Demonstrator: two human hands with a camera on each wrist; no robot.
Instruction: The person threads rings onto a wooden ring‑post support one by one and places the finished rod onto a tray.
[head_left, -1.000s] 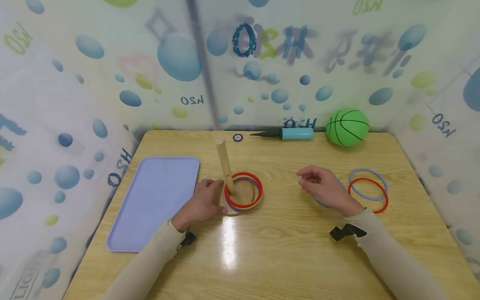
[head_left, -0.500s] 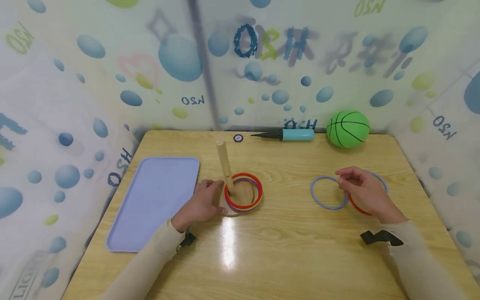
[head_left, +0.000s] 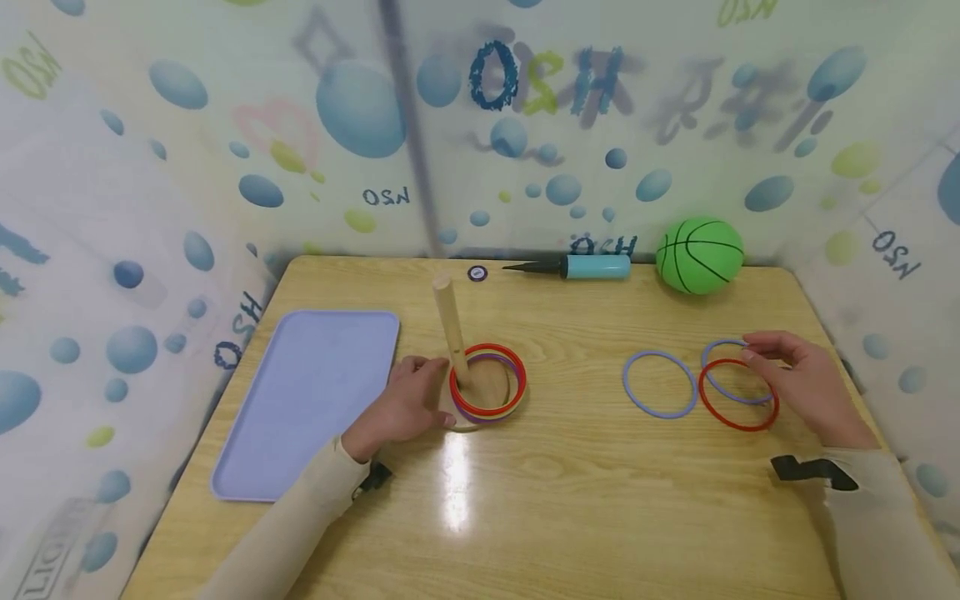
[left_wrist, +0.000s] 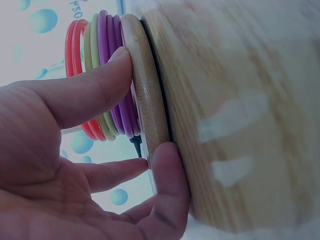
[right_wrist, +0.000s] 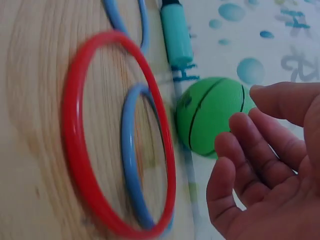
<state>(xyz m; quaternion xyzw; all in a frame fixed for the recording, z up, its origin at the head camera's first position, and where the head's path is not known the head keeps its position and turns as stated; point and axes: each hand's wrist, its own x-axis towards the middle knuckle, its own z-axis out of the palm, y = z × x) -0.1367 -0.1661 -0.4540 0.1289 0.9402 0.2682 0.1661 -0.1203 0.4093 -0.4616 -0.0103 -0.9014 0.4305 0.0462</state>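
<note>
My left hand (head_left: 405, 404) grips the round wooden base (left_wrist: 143, 95) of a ring-toss stand, thumb and fingers at its edge. The stand's wooden post (head_left: 450, 329) rises from the base. Around it lies a stack of rings: red rings (left_wrist: 70, 50) on top, then yellow-green ones (left_wrist: 91, 45), then purple rings (left_wrist: 114, 40) lowest. On the right, my right hand (head_left: 810, 387) hovers with relaxed fingers, holding nothing, beside a red ring (right_wrist: 74, 115). That ring overlaps a blue ring (head_left: 723, 342). Another blue ring (head_left: 667, 415) lies just left of them.
A lavender tray (head_left: 315, 400) lies left of the stand, close to my left forearm. Along the table's back edge are a small round disc (head_left: 477, 273), a blue hand pump (head_left: 596, 267) and a green ball (head_left: 700, 256). Patterned walls enclose the table.
My right hand has moved rightward across the loose rings to their right side, uncovering the left blue ring and most of the red one. The left hand has stayed on the base.
</note>
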